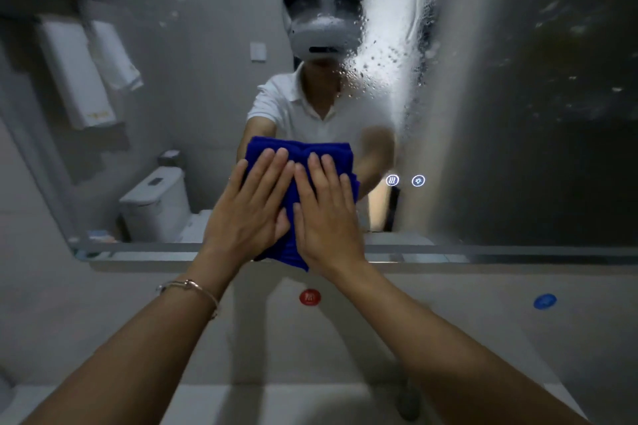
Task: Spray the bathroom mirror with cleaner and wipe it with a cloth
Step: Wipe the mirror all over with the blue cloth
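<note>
A folded blue cloth (300,152) is pressed flat against the lower middle of the bathroom mirror (207,79). My left hand (252,207) lies on its left half and my right hand (324,214) on its right half, fingers spread and pointing up, side by side. Droplets and a cloudy film of cleaner (383,55) cover the glass above and to the right of the cloth. No spray bottle is in view.
Two lit touch icons (404,180) glow on the mirror right of the cloth. The mirror's lower edge has a ledge (483,257). Below it the wall carries a red round sticker (309,297) and a blue one (544,301). The mirror reflects a toilet (155,203) and hanging towels (83,79).
</note>
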### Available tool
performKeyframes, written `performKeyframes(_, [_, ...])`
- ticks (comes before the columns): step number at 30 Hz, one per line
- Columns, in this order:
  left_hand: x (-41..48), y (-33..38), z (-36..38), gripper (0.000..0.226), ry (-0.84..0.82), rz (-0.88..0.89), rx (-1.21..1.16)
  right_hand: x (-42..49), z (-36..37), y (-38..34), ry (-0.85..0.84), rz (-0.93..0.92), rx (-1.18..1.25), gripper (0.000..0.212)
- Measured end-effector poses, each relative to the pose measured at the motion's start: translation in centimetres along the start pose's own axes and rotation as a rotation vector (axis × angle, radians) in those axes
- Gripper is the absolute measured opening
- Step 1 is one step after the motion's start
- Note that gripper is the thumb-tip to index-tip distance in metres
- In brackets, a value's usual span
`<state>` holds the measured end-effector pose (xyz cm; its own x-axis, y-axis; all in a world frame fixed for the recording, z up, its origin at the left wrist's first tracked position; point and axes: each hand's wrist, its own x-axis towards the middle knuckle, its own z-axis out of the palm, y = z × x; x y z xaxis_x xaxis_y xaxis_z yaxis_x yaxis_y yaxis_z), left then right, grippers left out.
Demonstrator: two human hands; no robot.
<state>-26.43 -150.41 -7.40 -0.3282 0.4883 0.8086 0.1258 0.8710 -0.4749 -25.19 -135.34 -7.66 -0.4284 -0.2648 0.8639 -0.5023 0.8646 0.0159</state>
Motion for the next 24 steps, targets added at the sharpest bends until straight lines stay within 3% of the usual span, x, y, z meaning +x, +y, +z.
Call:
performKeyframes(4, [0.2, -3.2, -1.6, 0.061, -0.056, -0.076, -0.001, 2.8, 0.8, -4.6, 0.054, 0.106, 0.051, 0.059])
performKeyframes(7, [0.9, -2.7, -1.9, 0.058, -0.057, -0.112, -0.005, 3.1, 0.8, -4.0, 0.053, 0.066, 0.046, 0.059])
performKeyframes(11, [2.9, -0.7, -1.5, 0.057, -0.009, -0.124, -0.014, 3.2, -0.4, 0.0, 0.061, -0.077, 0.010, 0.055])
performKeyframes(19, [13.8, 8.1, -2.0, 0.058, 0.134, -0.159, -0.108, 4.9, -7.0, 11.3, 0.169, -0.047, -0.016, 0.054])
performKeyframes(24, [18.3, 15.6, -2.1, 0.058, 0.105, -0.165, -0.146, 2.8, -10.5, 18.8, 0.141, 0.003, -0.042, 0.055])
